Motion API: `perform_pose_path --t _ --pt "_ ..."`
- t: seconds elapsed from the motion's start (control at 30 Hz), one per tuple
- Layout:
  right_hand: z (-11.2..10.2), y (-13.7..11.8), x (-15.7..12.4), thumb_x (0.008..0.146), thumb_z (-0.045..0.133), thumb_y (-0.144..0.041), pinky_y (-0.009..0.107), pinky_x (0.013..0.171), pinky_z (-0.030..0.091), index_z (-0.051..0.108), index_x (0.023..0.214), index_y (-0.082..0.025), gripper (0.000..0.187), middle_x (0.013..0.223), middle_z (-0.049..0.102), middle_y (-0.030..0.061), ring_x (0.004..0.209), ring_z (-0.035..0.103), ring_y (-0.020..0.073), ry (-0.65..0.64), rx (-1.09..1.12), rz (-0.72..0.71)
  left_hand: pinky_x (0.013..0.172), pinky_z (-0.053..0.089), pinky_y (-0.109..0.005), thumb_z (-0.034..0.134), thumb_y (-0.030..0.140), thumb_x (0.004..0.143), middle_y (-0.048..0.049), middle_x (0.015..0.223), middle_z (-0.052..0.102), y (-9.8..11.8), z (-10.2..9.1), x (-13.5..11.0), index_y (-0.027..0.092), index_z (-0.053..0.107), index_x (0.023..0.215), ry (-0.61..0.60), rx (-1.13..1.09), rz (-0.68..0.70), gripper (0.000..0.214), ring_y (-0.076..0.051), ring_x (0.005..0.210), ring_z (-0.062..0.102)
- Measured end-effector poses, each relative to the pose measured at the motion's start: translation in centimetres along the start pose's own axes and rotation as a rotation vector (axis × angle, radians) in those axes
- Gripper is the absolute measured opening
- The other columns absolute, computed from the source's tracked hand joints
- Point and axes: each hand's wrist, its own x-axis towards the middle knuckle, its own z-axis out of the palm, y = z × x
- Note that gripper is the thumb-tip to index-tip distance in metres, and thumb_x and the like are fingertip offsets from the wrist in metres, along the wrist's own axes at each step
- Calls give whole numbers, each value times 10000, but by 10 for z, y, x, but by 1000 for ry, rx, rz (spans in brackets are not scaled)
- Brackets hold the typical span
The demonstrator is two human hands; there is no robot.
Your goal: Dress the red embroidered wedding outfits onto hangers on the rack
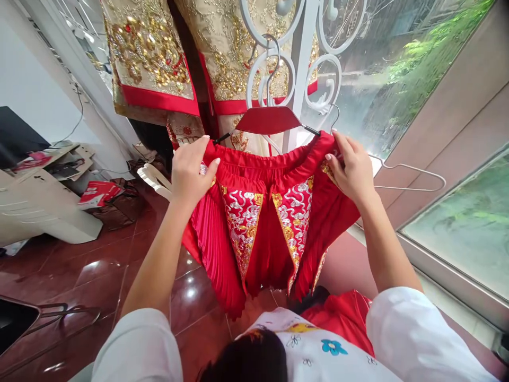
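Observation:
A red pleated skirt (222, 254) with silver and gold embroidered panels hangs in front of me from a hanger (268, 121). The hanger has a red middle piece, black side arms and a metal hook up by the white scrollwork. At the left end of the gathered waistband, my left hand (193, 170) grips the fabric, thumb toward me. My right hand (352, 167) pinches the waistband's other end, near the hanger's right clip. Both hands are closed, and the waistband stretches between them. The clips themselves are partly hidden by cloth and fingers.
Gold-sequinned garments with red trim (159, 98) hang behind. A bare wire hanger (413, 178) juts out at the right by the window (457, 212). Red cloth (345, 313) lies below. A white desk (43, 207) and a red package (99, 193) stand left, on glossy tiles.

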Motion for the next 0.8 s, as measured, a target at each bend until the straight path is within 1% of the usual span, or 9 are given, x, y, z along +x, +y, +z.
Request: perform_pose_path --t 0.1,0.17,0.23,0.33,0.43,0.53,0.6,0.7,0.8 --pt "5 -14 -16 926 367 -445 515 1037 363 338 1421 -171 566 1398 414 165 1285 404 302 49 -55 -22 1022 330 -474 573 345 818 -109 1245 593 40 6 -29 173 576 1217 114 120 -20 435 -274 1158 511" --pt "10 -20 -25 926 356 -446 529 1057 336 310 1430 -196 564 1420 378 152 1314 363 301 83 -57 -4 929 382 -438 570 323 820 -106 1098 656 73 16 -53 177 652 1076 131 171 -46 306 -259 1027 560" --pt "15 -25 -30 927 346 -434 537 1062 326 296 1433 -218 552 1418 374 139 1318 353 295 99 -39 20 818 407 -384 547 292 837 -89 937 684 103 28 -74 189 688 917 41 197 -131 192 -233 883 586" --pt "19 -29 -32 926 342 -413 543 1063 322 285 1435 -239 541 1415 375 122 1317 351 284 83 8 45 667 403 -315 504 275 866 -53 788 677 127 42 -93 199 680 847 -187 160 -398 193 -194 704 588" --pt "21 -34 -33 923 355 -388 530 1071 319 303 1424 -234 527 1420 370 123 1324 342 272 89 32 74 657 412 -306 487 261 878 -61 869 682 127 44 -92 201 666 971 -262 126 -552 211 -200 734 606" --pt "27 -43 -36 918 370 -382 533 1064 321 350 1392 -231 498 1427 359 131 1331 334 275 137 -6 144 869 399 -389 496 279 881 -124 1163 614 116 39 -75 194 598 1171 -193 184 -378 319 -271 1049 554" --pt "35 -49 -36 903 404 -389 539 1053 327 388 1363 -223 489 1429 352 139 1330 329 289 154 -52 187 972 322 -461 477 347 892 -153 1241 570 108 38 -58 176 575 1212 -232 221 -257 376 -311 1152 480" --pt "45 -51 -35 880 446 -374 521 1035 349 421 1329 -212 478 1412 372 144 1294 366 291 149 -88 233 977 278 -512 404 418 908 -172 997 665 100 44 -35 132 676 982 -414 272 -218 402 -327 1032 522" --pt "50 -51 -35 873 450 -344 499 1018 365 447 1298 -210 445 1384 412 135 1250 412 275 155 -59 250 944 280 -507 458 400 866 -133 775 679 97 47 -26 153 685 753 -533 276 -231 354 -304 902 557"
